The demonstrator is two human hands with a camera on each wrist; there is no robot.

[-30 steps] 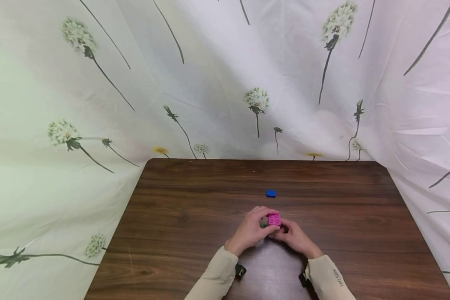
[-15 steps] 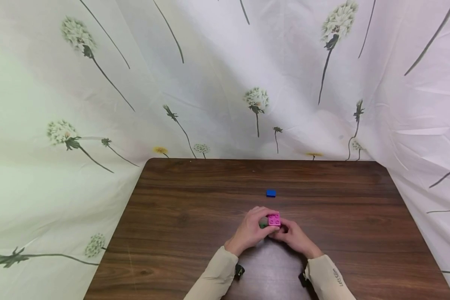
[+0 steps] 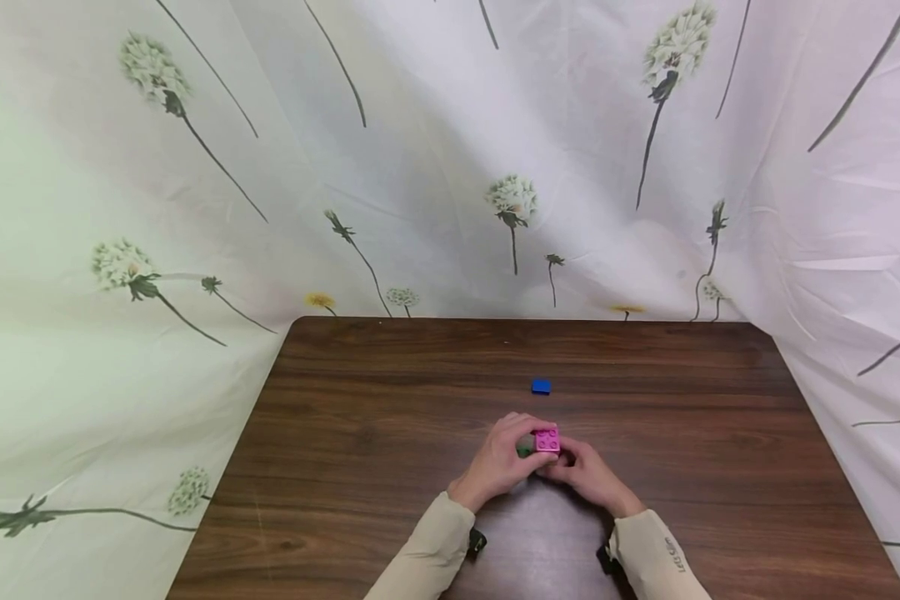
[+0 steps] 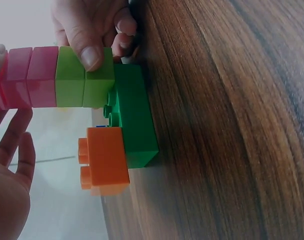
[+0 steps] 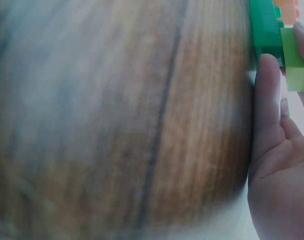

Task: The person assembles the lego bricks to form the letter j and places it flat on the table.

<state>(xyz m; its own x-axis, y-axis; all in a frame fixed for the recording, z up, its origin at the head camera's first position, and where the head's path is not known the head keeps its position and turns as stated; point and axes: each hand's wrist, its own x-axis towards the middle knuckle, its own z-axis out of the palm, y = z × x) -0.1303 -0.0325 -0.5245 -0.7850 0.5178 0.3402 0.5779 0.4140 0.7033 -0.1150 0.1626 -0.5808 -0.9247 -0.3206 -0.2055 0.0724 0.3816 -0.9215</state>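
Note:
A stack of toy building bricks rises from one end of a long dark green brick, which lies on the table. Lime green bricks form its lower part and pink bricks its top. An orange brick is attached at the dark green brick's other end. My left hand pinches the pink top between thumb and fingers. Lower down, my right hand grips the lime green bricks, its thumb lying across them in the left wrist view. One right finger reaches the end of the dark green brick.
A lone blue brick lies on the dark wooden table, beyond both hands. Behind the table and along its sides hangs a white cloth printed with dandelions.

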